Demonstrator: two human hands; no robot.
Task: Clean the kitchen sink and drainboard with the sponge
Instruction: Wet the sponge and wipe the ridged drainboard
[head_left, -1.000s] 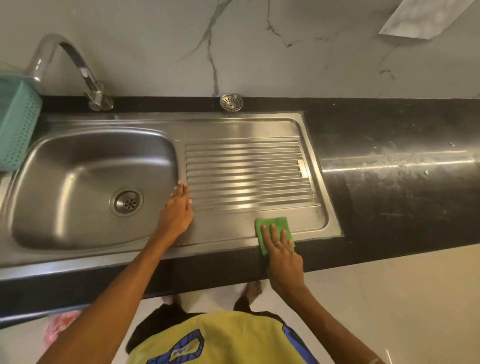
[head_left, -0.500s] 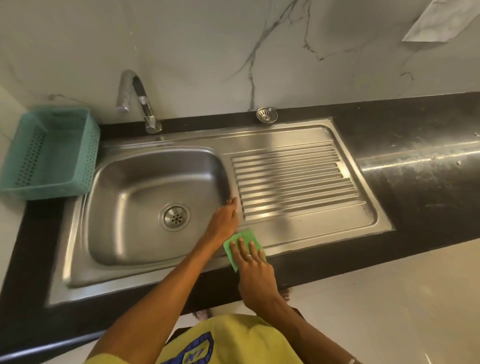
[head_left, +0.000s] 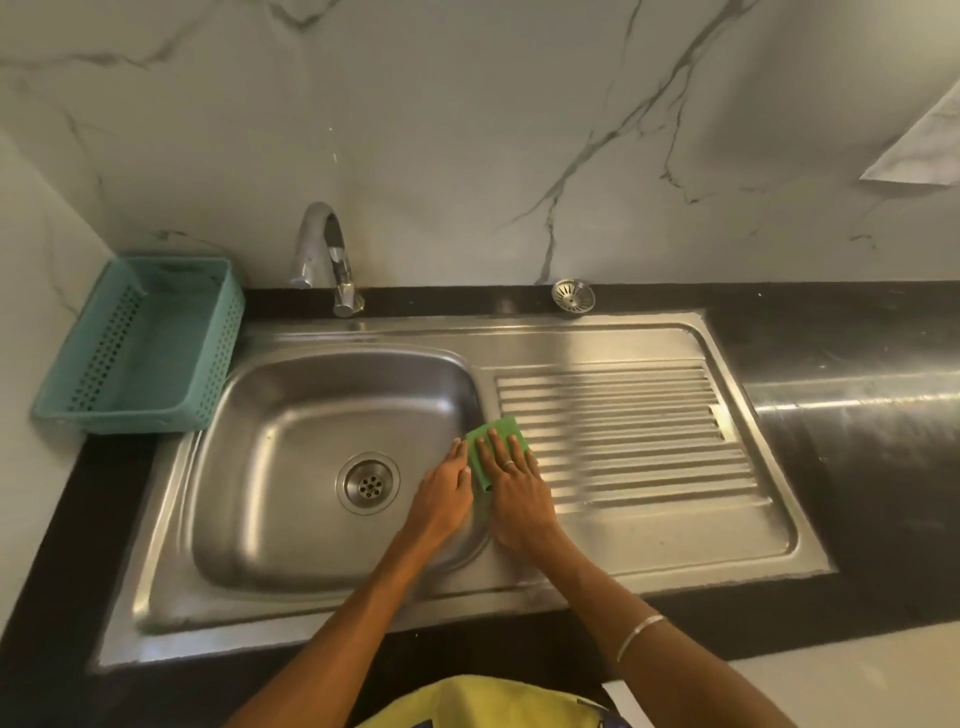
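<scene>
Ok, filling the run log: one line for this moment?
right hand pressing sponge | place: sink rim by drainboard | left hand beside

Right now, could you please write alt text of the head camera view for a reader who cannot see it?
A person's right hand presses a green rectangular sponge flat on the ribbed steel drainboard, beside the stainless steel sink basin. The left hand rests open on the basin's edge, touching the sponge. A teal plastic basket stands further left.
</scene>
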